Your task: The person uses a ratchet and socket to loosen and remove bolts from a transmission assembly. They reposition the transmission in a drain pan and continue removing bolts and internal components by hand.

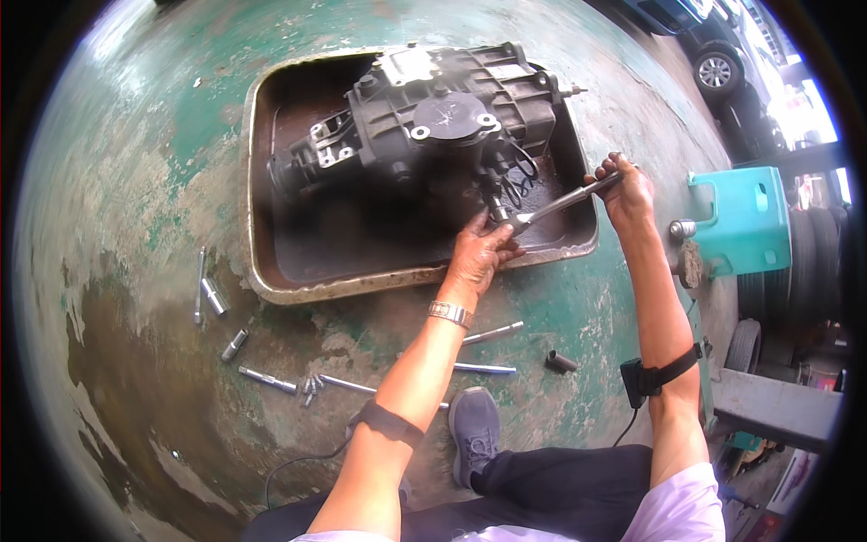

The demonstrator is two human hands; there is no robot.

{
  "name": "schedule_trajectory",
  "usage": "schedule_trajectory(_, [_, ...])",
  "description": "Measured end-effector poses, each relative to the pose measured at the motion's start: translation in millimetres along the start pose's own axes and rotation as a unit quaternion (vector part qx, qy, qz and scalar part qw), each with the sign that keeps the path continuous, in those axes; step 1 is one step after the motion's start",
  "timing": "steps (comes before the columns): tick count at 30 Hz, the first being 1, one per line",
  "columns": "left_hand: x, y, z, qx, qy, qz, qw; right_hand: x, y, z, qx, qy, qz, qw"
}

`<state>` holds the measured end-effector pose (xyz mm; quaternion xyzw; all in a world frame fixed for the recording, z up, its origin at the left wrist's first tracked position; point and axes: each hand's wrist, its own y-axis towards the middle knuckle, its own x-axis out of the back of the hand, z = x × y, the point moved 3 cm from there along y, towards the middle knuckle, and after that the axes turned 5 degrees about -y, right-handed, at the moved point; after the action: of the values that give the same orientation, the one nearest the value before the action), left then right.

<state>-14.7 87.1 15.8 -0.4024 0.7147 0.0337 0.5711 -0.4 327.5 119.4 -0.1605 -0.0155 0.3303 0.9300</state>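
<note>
A dark metal gearbox [452, 117] lies in a shallow metal tray [262, 282] with raised, worn edges. My right hand [625, 191] is closed round the handle end of a ratchet wrench [569, 199]. At the wrench's head, my left hand [479, 255] grips with thumb and fingers, close to a socket [498, 210] that points at the gearbox's near lower side. Whether the socket sits on a bolt cannot be made out. Thin black cables [519, 185] loop just beyond the wrench.
Sockets [235, 345] and extension bars [488, 368] lie scattered on the worn green floor [181, 163] in front of the tray. A dark short socket [561, 361] lies nearer my right arm. On the right are a turquoise stool [745, 221], stacked tyres [817, 262] and a parked car [718, 72].
</note>
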Motion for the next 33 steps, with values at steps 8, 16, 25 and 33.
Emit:
schedule_trajectory(8, [6, 0, -1, 0.035, 0.069, -0.001, 0.997, 16, -7, -18, -0.058, 0.011, -0.079, 0.995])
schedule_trajectory(16, [11, 2, -2, 0.035, 0.093, 0.022, 0.995, 0, -18, -6, -0.029, -0.013, -0.062, 0.998])
schedule_trajectory(25, [10, 6, 0, 0.046, 0.105, -0.012, 0.993, -5, -10, -2, 0.032, 0.017, 0.042, 0.998])
schedule_trajectory(33, [11, 10, -1, 0.03, 0.076, 0.0, 0.997, -15, -13, -6, 0.075, -0.01, 0.018, 0.997])
